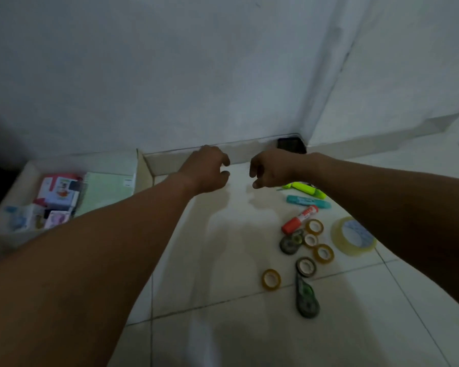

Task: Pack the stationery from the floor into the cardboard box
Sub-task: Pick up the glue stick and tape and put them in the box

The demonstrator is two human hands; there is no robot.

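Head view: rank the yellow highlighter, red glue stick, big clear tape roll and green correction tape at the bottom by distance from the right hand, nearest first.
From the right hand:
1. Yellow highlighter, just below the fingers.
2. Red glue stick, lower, mid-floor.
3. Big clear tape roll, lower right.
4. Green correction tape, bottom of the cluster.

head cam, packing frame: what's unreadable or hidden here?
- Box near wall and part of its contents: behind the left forearm.
- Package labels in the box: blurred, unreadable.
- Yellow highlighter: one end behind the right hand.
- Dark thing in the corner: too dim to identify.
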